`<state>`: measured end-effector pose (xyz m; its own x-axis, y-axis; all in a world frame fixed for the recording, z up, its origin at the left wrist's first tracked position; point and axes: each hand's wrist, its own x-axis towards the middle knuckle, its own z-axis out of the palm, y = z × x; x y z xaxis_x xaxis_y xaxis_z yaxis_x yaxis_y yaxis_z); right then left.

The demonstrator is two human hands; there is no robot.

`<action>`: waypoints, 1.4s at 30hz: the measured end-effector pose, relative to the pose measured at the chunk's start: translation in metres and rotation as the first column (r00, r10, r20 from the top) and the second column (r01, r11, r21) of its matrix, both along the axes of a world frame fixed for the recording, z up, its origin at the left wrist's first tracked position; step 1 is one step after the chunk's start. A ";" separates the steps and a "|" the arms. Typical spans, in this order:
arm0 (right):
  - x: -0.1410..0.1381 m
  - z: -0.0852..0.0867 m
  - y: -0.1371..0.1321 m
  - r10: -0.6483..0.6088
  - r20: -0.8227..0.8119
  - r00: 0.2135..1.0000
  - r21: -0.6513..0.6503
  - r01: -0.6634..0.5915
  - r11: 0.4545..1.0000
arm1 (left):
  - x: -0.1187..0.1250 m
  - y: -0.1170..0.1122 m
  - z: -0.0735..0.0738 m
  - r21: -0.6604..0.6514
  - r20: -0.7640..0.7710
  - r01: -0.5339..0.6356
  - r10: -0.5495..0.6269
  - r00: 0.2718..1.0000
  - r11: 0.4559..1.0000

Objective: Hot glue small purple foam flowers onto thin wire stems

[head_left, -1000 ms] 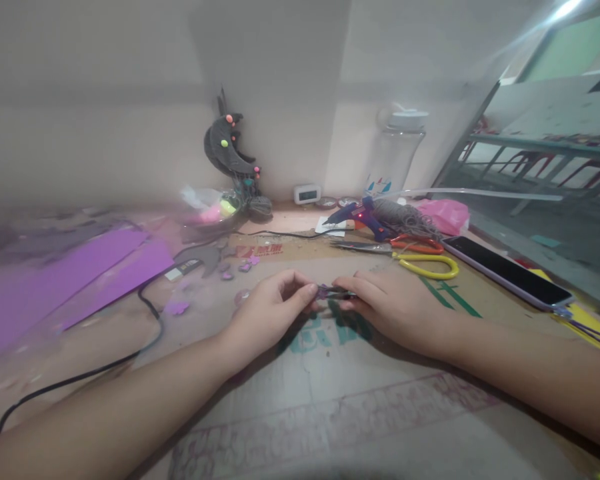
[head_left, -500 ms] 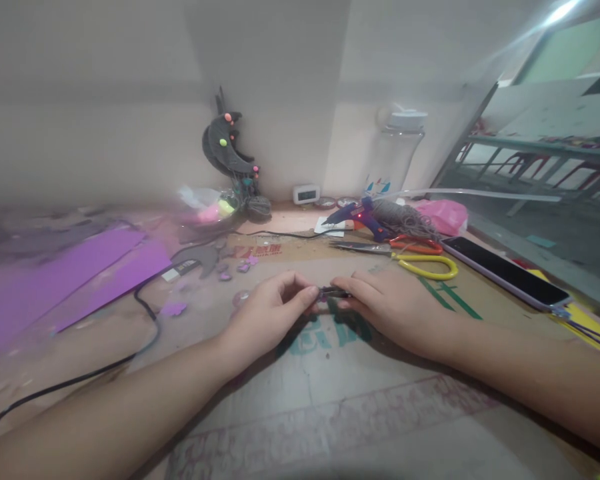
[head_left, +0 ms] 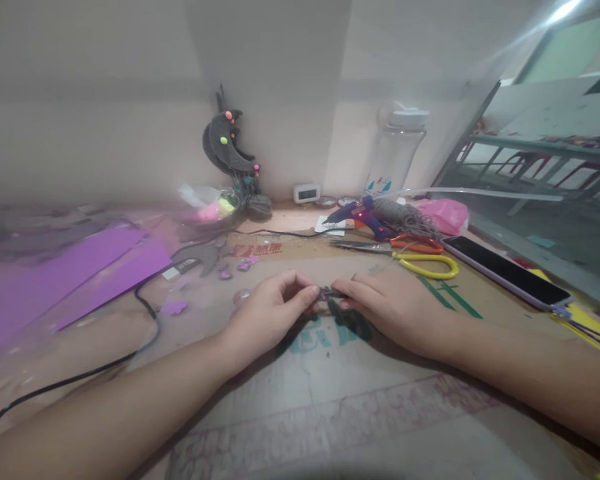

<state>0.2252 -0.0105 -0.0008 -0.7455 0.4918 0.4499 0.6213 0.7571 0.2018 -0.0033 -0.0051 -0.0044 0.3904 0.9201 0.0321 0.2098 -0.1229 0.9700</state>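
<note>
Over the middle of the board, the fingertips of both hands meet at a small dark and purple piece [head_left: 325, 293], too small to make out fully. My left hand [head_left: 280, 303] pinches its left side between thumb and fingers. From the right, my right hand [head_left: 385, 303] is closed with its fingertips at the piece's other side, partly hiding it. Small purple flower cut-outs [head_left: 245, 265] lie beyond my left hand, and another purple flower [head_left: 174, 308] lies to its left.
Scissors with red and yellow handles [head_left: 427, 265] lie behind my right hand, near a blue glue gun [head_left: 363, 215]. A phone [head_left: 507, 272] rests at the right. Purple sheets [head_left: 80, 280] and a black cord [head_left: 75, 379] are on the left. A bottle [head_left: 397, 157] stands at the back.
The fingers of my right hand have shifted slightly on the small piece, and less of its dark part shows. My left hand stays nearly still.
</note>
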 end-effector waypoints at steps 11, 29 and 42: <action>-0.002 0.008 -0.009 0.123 -0.075 0.990 0.067 -0.118 0.991 | 0.000 0.002 -0.002 -0.008 0.042 -0.023 0.024 0.999 1.000; -0.011 0.015 -0.014 -0.034 -0.416 0.909 -0.319 -0.110 0.941 | -0.001 0.003 -0.003 0.016 0.043 -0.017 0.016 0.999 1.000; -0.025 0.010 -0.004 -0.271 -0.468 0.841 -0.658 -0.127 0.742 | -0.002 -0.001 -0.001 0.051 -0.012 0.040 -0.039 0.999 0.998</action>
